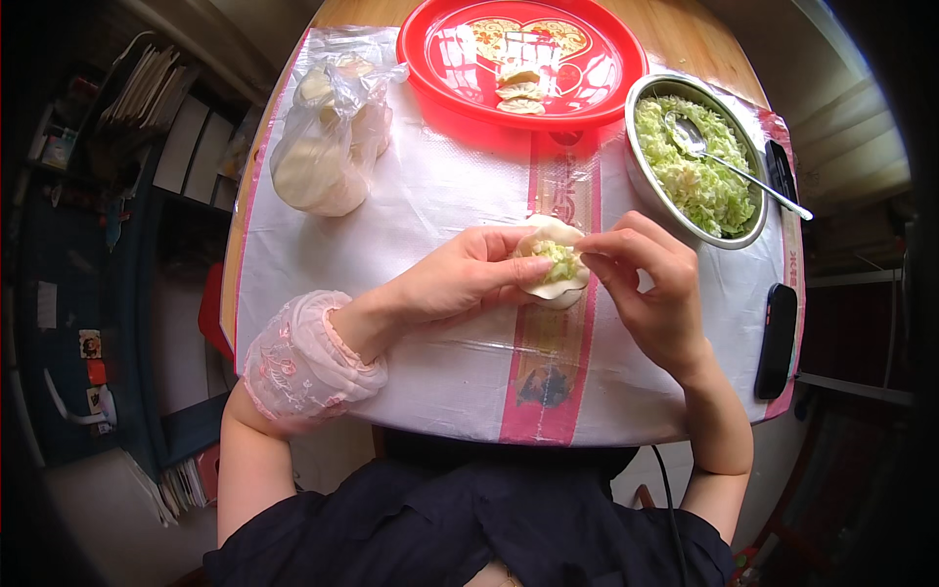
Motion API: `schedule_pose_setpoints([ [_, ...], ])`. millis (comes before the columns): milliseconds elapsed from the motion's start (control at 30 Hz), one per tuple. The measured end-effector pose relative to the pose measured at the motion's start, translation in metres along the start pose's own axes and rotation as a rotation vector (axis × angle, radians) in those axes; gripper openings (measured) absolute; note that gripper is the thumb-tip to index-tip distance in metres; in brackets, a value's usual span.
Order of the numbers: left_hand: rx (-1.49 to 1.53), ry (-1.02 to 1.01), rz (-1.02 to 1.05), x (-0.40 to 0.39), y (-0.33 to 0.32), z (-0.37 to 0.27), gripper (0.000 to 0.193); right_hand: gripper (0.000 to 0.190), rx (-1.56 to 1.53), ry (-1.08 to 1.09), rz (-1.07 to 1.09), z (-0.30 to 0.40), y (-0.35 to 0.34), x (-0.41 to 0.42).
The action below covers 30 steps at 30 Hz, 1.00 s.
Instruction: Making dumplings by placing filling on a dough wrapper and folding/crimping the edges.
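Note:
My left hand point(469, 271) holds a round dough wrapper point(552, 229) with chopped cabbage filling point(559, 260) on it, the thumb resting at the filling. The thumb and forefinger of my right hand point(645, 275) pinch the wrapper's right edge. On a red plastic tray point(440, 95) in front of me lie several folded dumplings point(521, 92) in a short row. A steel bowl point(759, 220) of chopped cabbage filling stands at the right, with a metal spoon point(755, 180) in it. Stacked dough wrappers point(319, 176) in a clear plastic bag point(352, 95) are at the left.
A white woven plastic sheet point(433, 381) with a pink-edged band covers much of the wooden table point(697, 37). A black phone point(776, 341) lies near the right edge, and another dark object point(780, 169) lies beside the bowl. Shelves point(194, 147) with papers stand at the left.

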<state>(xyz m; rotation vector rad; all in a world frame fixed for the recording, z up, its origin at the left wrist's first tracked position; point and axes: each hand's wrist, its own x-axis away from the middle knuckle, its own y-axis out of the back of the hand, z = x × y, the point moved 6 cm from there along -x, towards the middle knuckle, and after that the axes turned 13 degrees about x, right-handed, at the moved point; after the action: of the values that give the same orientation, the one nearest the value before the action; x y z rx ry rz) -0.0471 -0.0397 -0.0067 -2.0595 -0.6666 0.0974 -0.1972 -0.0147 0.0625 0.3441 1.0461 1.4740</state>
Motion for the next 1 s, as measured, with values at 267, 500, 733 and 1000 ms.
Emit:
schedule_pose_setpoints([
  [267, 0.046, -0.011, -0.02, 0.002, 0.002, -0.003, 0.04, 0.008, 0.005, -0.097, 0.066, -0.006, 0.004, 0.0],
  [500, 0.01, 0.014, -0.014, 0.0, 0.005, 0.0, 0.04, 0.008, -0.003, -0.097, 0.088, -0.006, -0.002, 0.001],
  [733, 0.006, 0.024, 0.005, 0.0, 0.003, 0.0, 0.042, 0.008, -0.02, -0.087, 0.078, -0.007, -0.005, 0.002],
  [1000, 0.022, 0.012, 0.008, 0.001, 0.003, -0.001, 0.042, 0.016, -0.022, 0.019, 0.081, 0.003, 0.0, 0.0],
])
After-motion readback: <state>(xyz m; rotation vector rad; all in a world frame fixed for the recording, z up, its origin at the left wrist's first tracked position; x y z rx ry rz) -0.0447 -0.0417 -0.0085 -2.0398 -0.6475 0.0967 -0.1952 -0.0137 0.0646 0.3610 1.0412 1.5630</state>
